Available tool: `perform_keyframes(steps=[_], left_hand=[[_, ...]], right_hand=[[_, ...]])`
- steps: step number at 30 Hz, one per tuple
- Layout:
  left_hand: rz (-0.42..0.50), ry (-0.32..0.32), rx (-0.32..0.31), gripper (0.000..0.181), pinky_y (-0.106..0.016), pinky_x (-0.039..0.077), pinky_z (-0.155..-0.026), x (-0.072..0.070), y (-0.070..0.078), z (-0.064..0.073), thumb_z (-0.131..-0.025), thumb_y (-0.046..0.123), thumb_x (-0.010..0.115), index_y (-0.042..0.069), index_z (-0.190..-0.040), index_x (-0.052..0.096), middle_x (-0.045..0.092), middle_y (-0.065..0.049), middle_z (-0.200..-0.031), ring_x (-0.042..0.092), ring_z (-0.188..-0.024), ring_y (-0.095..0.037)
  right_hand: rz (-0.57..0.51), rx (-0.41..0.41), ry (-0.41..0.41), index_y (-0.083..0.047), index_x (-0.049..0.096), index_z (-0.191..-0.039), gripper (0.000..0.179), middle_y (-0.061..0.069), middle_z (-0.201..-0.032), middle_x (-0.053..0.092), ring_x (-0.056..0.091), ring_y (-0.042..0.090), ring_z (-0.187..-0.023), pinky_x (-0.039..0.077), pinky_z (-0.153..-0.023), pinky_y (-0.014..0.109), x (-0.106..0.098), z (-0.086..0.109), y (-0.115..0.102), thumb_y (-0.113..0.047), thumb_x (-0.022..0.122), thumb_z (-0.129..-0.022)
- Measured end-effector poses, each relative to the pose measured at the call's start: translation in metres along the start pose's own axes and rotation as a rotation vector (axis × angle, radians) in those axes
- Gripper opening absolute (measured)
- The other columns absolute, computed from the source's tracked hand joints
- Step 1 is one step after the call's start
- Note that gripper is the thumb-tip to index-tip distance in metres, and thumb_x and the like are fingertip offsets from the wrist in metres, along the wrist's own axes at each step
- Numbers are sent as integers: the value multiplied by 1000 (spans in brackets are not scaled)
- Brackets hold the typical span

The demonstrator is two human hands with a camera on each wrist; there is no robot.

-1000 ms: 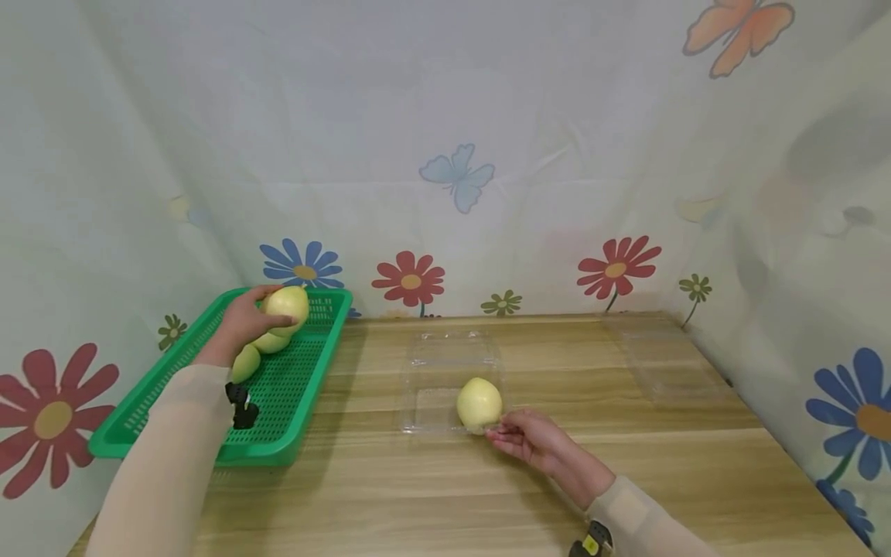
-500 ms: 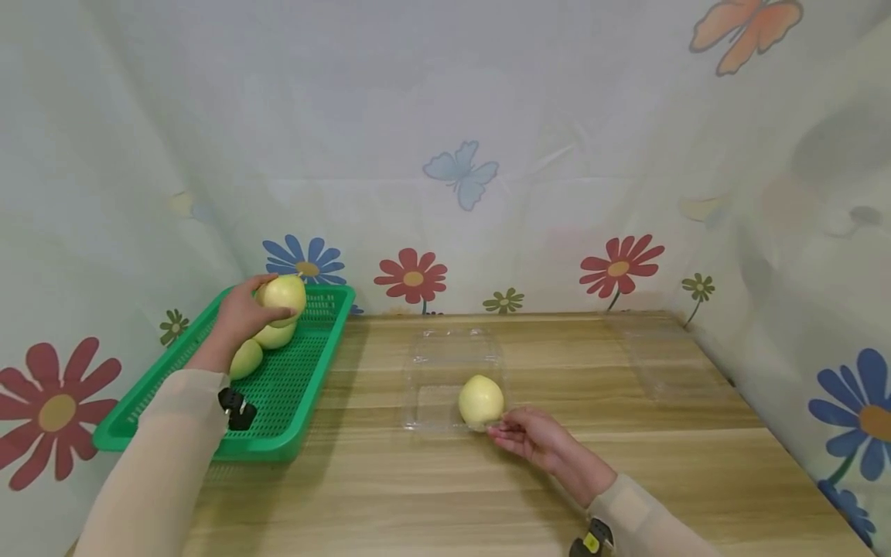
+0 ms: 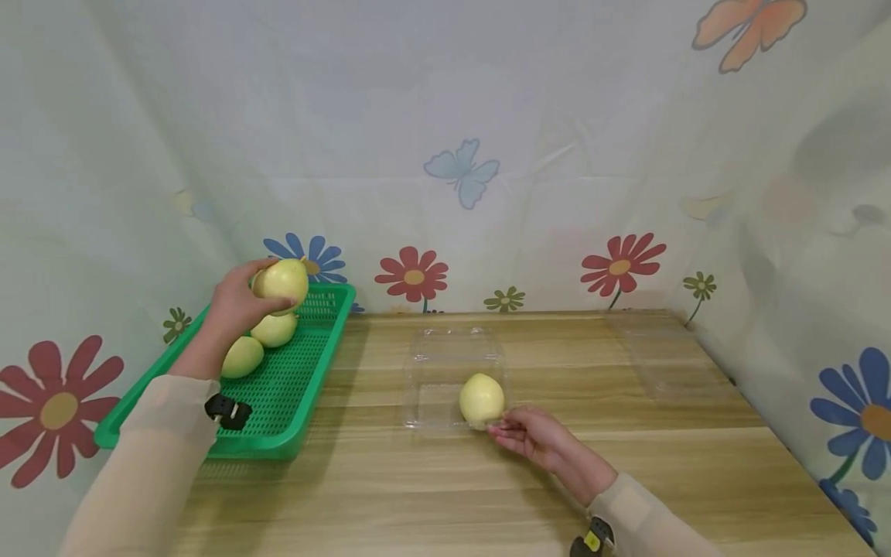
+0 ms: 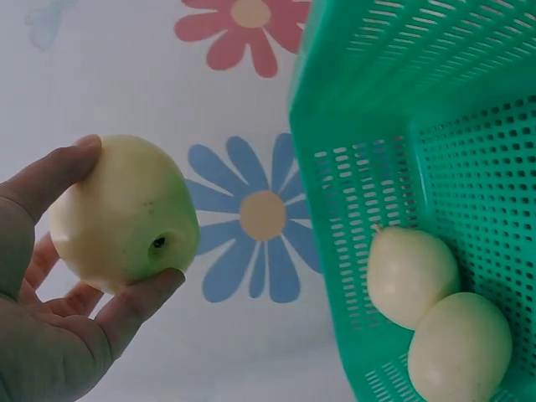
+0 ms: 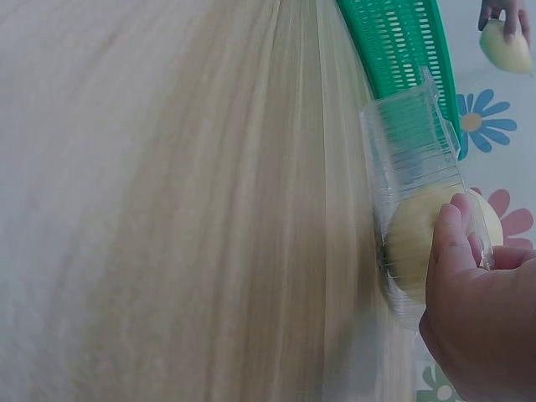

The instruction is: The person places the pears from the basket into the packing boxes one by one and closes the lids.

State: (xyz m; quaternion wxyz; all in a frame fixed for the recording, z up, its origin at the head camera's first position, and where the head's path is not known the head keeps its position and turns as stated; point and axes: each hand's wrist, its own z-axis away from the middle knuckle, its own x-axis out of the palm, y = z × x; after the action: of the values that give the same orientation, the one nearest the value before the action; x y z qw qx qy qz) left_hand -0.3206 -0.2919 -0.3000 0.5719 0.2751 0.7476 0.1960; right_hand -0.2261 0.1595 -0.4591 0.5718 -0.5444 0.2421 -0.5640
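Note:
My left hand (image 3: 235, 308) grips a pale yellow pear (image 3: 287, 282) and holds it up over the back of a green plastic basket (image 3: 264, 447). In the left wrist view the pear's blossom end shows, with thumb and fingers spread round its sides. Two more pears, a rear pear (image 3: 274, 331) and a nearer pear (image 3: 242, 358), lie against each other in the basket. My right hand (image 3: 534, 439) pinches the near right corner of a clear plastic clamshell box (image 3: 437, 406). Inside that box, at its right side, sits one pear (image 3: 482, 399).
Another clear plastic container (image 3: 668, 363) lies at the back right of the wooden table (image 3: 390, 495). Behind the table hangs a cloth (image 3: 348, 139) printed with flowers and butterflies, with more of it at both sides.
My left hand has lifted the pear higher above the basket, uncovering more of the two pears below. The right hand stays on the box corner; the head view has shifted slightly.

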Motion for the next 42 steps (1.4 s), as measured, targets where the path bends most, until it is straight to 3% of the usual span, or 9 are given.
perform_keyframes(steps=[13, 22, 29, 42], left_hand=[[27, 2, 4, 82, -60, 50, -86, -1, 36, 27, -92, 30, 77, 9, -159, 35, 35, -31, -159, 47, -125, -51], [59, -17, 4, 83, -53, 53, -83, 7, 54, 43, -91, 29, 78, 13, -160, 34, 33, -28, -162, 45, -130, -51], [99, 16, 25, 81, -31, 48, -71, 25, 64, 47, -89, 26, 80, 15, -159, 39, 39, -22, -161, 52, -122, -46], [253, -30, -17, 79, -35, 53, -80, 67, 80, 49, -89, 24, 81, 15, -157, 42, 39, -19, -161, 51, -125, -43]], right_hand=[[-4, 2, -7, -7, 60, -87, 26, 0, -79, 73, 75, 6, -81, 61, -78, 17, 0, 1, 1, -1, 41, -103], [-5, 3, -6, -8, 60, -85, 28, -1, -78, 73, 74, 6, -80, 61, -77, 17, 0, 0, 1, -1, 40, -103], [1, 0, -1, -5, 60, -88, 23, 0, -80, 72, 74, 6, -80, 61, -78, 17, 0, 1, 0, -1, 42, -103], [8, 5, -13, -5, 60, -91, 22, -1, -81, 73, 74, 5, -81, 61, -78, 16, -2, 1, 1, -2, 42, -103]])
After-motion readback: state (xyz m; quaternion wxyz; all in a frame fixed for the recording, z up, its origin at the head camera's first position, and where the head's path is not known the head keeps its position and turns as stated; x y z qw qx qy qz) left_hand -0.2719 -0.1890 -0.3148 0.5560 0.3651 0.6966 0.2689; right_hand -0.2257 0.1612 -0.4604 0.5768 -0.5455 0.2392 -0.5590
